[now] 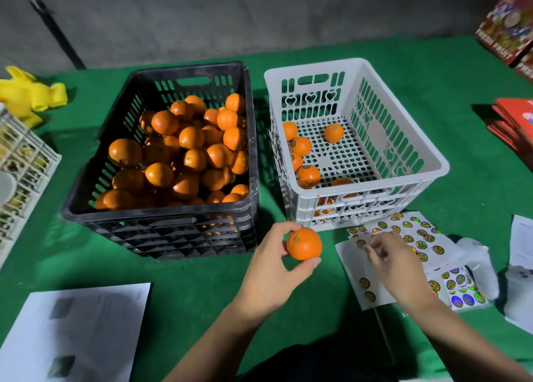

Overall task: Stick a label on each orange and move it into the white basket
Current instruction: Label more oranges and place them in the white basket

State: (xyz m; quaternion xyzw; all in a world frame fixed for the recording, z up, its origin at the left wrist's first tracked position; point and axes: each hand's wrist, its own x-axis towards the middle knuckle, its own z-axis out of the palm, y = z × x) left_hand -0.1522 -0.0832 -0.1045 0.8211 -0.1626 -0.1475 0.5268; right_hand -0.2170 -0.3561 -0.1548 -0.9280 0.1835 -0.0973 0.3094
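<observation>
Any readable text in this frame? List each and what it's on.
"FRESH FRUIT": red carton at the far right edge.
Round stickers on the sticker sheets: printed marks too small to read.
Labels on oranges in the white basket: too small to read.
White paper near left: blurred grey patches, unreadable.
White paper at right edge: faint lines, unreadable.
Red stack at right: no legible text.

Dim edges, bright centre (wide-angle bending at the borders), right hand's fingers (pixel 372 251) blurred.
</observation>
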